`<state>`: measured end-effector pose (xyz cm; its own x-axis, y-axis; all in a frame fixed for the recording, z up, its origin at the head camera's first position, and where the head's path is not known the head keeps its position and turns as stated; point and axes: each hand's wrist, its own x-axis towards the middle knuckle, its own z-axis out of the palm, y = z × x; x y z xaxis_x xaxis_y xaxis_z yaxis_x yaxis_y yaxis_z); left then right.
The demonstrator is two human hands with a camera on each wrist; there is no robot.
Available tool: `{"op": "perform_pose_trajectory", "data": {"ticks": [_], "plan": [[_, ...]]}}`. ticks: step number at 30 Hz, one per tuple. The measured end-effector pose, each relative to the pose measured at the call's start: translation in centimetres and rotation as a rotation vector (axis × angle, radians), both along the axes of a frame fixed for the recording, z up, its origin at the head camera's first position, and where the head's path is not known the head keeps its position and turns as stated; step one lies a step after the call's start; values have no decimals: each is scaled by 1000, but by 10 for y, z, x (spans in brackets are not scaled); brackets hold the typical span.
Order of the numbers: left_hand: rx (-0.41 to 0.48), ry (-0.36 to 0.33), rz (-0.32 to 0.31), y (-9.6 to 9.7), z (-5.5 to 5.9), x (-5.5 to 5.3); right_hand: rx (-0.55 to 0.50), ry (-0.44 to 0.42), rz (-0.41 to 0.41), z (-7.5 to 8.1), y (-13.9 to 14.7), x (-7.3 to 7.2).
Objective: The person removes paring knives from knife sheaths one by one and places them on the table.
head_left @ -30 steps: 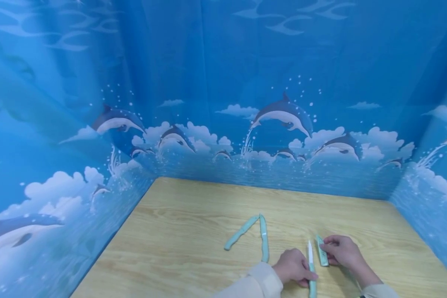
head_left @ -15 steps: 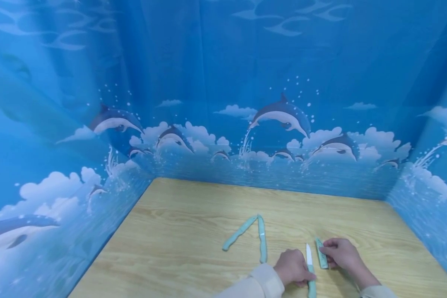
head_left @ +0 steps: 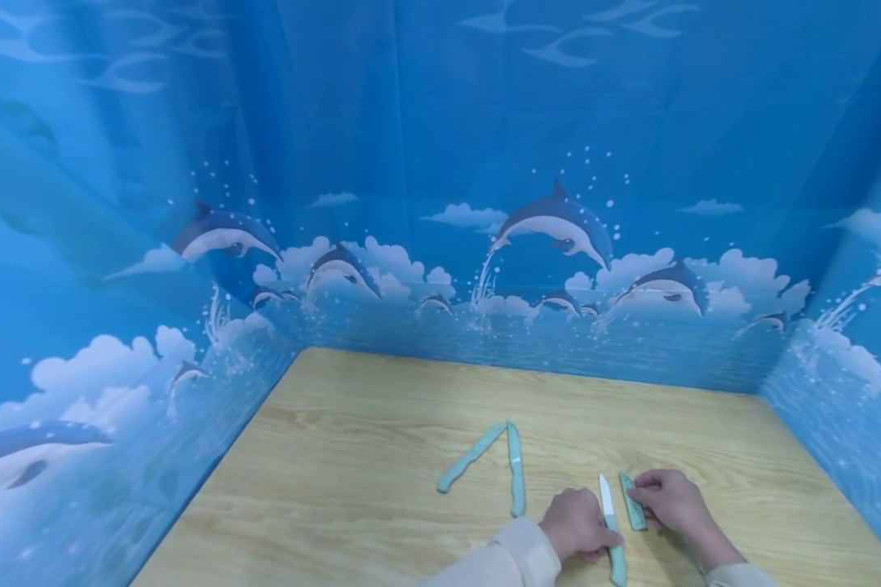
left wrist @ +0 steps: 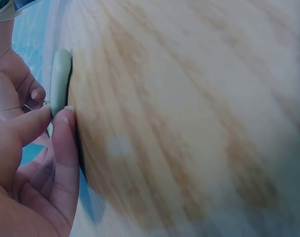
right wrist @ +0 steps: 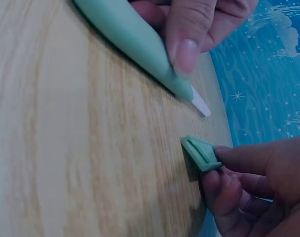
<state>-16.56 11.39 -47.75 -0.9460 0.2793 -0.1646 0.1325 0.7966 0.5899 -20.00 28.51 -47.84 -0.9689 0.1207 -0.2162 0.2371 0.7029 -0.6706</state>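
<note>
A small knife with a pale green handle [head_left: 616,556] and a bare white blade [head_left: 606,494] points away from me near the front of the table. My left hand [head_left: 576,523] pinches its handle between thumb and fingers; the left wrist view shows the rounded handle end [left wrist: 61,74]. Just right of the blade, my right hand [head_left: 671,501] pinches a green blade sheath [head_left: 634,501] between thumb and fingers. In the right wrist view the sheath's slotted open end [right wrist: 202,153] faces the camera, apart from the blade.
Left of my hands, two more green-handled knives lie on the wood-grain table [head_left: 352,456]. The slanted knife [head_left: 472,458] and the upright one [head_left: 516,471] meet at their far tips. A blue dolphin-print curtain [head_left: 440,163] borders the table's back and sides.
The knife in my left hand has turned slightly, its tip shifting left and its handle end right. My right hand keeps its pinch on the sheath, nearly still.
</note>
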Motion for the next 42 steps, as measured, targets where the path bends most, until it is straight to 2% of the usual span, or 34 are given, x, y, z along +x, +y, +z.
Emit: {"op": "perform_pose_trajectory", "data": {"ticks": [7, 19, 26, 34, 38, 42], "plan": [[-8, 5, -51, -3, 3, -2, 59, 54, 44, -1, 0, -1], [35, 9, -38, -2, 3, -3, 90, 61, 29, -4, 1, 0], [41, 33, -57, -5, 6, -3, 102, 82, 38, -4, 1, 1], [58, -18, -54, -1, 4, -5, 107, 77, 34, -6, 4, 3], [43, -16, -50, 0, 3, -5, 108, 74, 34, -5, 3, 3], [22, -5, -56, 0, 4, -5, 109, 145, -3, -2, 5, 4]]}}
